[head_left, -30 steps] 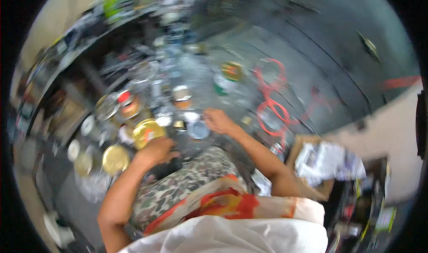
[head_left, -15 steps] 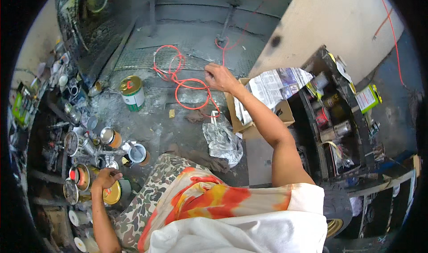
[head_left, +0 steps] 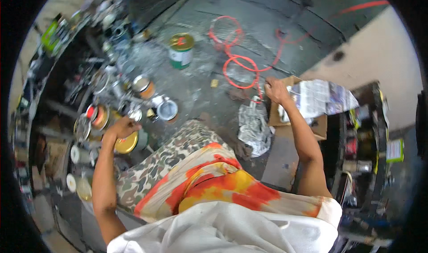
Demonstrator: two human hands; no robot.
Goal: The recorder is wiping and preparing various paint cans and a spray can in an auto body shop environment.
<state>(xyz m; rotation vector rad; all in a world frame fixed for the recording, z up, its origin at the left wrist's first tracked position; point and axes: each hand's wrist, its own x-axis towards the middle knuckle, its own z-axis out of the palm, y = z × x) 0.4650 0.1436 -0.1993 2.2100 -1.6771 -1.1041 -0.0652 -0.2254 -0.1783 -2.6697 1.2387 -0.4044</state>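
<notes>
My left hand (head_left: 122,129) hovers by the gold-lidded tin (head_left: 126,144) at lower left, its fingers loosely apart and seemingly holding nothing. My right hand (head_left: 276,91) is at the left edge of the cardboard box (head_left: 319,127), fingers curled down. Whatever it may hold is hidden. Printed newspaper (head_left: 318,97) lies over the box. Beside it on the floor is a crumpled grey-white sheet (head_left: 255,128). Between my hands stand an open cup of grey liquid (head_left: 167,110) and a silver-lidded orange can (head_left: 143,87).
A green-and-white tin with a gold lid (head_left: 180,52) stands ahead on the floor. Red hose (head_left: 240,71) lies in loops to its right. Stained cans (head_left: 99,116) and clutter crowd the left. A dark shelf (head_left: 363,141) with cans and packets stands right.
The view has turned, shifting the scene rightward and upward. My right hand has come back from above the hose to the box's edge. My left hand stays near the gold-lidded tin.
</notes>
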